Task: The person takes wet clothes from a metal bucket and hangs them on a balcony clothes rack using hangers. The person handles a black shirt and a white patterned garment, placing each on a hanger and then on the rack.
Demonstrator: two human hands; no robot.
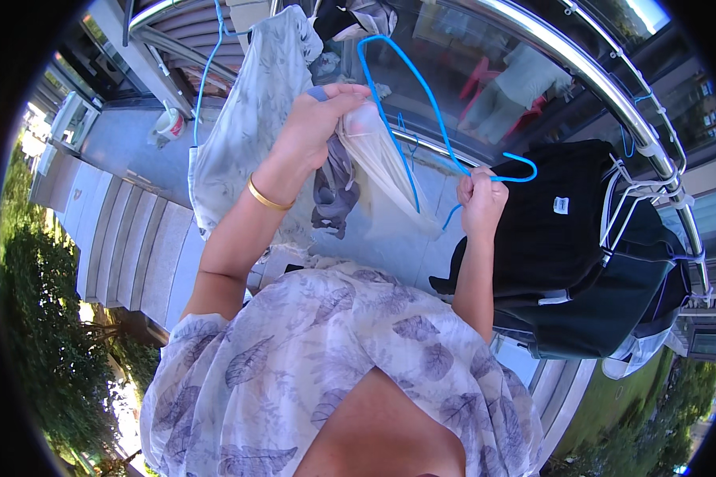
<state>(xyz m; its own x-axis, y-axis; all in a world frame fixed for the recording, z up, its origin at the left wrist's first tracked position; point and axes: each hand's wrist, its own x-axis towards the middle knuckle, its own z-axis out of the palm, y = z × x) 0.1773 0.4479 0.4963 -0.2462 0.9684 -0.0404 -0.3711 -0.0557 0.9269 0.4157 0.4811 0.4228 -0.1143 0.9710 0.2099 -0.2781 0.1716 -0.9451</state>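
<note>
My right hand [483, 194] grips a blue wire clothes hanger [432, 98] by its neck, near the hook. In my left hand [322, 116] a thin cream garment [382, 170] is held up at one end, beside the hanger's far corner. One lower part of the hanger lies against or inside this cloth; which of the two I cannot tell. A dark grey crumpled cloth [334, 191] hangs under my left hand. To the left a pale patterned garment [256, 101] hangs on another blue hanger [207, 65].
A shiny metal rail [596, 65] curves across the top and right. Black clothes [543, 226] hang on white hangers [623, 200] at the right. A white bucket [170, 123] stands on the floor at upper left, above stone steps [125, 238]. A window [447, 47] reflects a person.
</note>
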